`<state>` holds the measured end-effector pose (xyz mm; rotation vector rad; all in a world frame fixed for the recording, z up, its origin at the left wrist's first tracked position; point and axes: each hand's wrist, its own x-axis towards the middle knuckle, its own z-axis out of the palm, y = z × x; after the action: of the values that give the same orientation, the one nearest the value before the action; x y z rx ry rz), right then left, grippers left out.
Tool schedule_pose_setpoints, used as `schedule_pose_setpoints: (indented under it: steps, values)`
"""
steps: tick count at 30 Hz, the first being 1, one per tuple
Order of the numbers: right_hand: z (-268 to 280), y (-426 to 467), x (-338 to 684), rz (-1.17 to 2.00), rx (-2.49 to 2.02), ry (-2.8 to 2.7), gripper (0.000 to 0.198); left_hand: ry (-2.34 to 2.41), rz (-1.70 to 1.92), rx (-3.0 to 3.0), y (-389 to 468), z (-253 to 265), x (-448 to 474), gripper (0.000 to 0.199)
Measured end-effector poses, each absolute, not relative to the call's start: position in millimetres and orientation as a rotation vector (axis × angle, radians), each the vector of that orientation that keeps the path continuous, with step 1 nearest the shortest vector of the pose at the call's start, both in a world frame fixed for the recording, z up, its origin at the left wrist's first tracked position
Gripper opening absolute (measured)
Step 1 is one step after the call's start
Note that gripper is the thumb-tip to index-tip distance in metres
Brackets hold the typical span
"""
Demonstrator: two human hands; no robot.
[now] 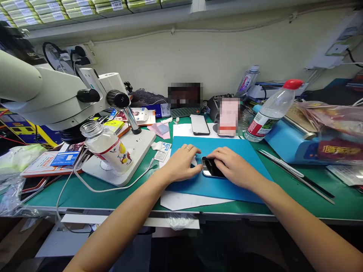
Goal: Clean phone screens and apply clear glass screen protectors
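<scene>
A dark-screened smartphone (209, 169) lies face up on a blue mat (181, 186). My right hand (236, 166) covers its right end, with fingers along the far edge and a digit over the screen. At the phone's left end is my left hand (183, 162), a ring on one finger. Its thumb points at the phone's edge and stands apart from the curved fingers. Something small and whitish shows in that gap; I cannot make out what it is.
To the left stand a microscope (56, 94) and a glass jar (107, 149) on its base. Behind the mat lies another phone (200, 124). A red-capped bottle (272, 113), a blue device (286, 139) and tweezers (297, 175) are at the right. A white cable (113, 189) crosses the green table.
</scene>
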<state>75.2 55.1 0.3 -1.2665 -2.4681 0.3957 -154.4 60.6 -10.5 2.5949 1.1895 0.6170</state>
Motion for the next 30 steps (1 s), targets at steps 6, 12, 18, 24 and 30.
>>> schedule_pose_setpoints:
  steps: [6, 12, 18, 24, 30]
  values:
    - [-8.4, 75.1, 62.8, 0.338, -1.269, -2.523, 0.033, 0.996, 0.626, 2.545, 68.1, -23.0, -152.4, 0.076]
    - [-11.7, 78.5, 62.7, 0.269, -1.186, -2.496, 0.032, 0.979, 0.572, 2.651, 74.4, -27.7, -145.2, 0.071]
    - [-17.0, 74.0, 65.8, 0.138, -1.063, -2.396, 0.032, 0.944, 0.557, 2.61, 76.1, -27.6, -145.8, 0.074]
    - [-20.0, 72.4, 68.9, 0.102, -1.101, -2.404, 0.028, 0.903, 0.572, 2.529, 75.2, -30.9, -149.2, 0.112]
    - [-23.5, 72.6, 66.9, 0.172, -1.098, -2.414, 0.028, 0.898, 0.539, 2.498, 73.8, -27.0, -148.2, 0.11]
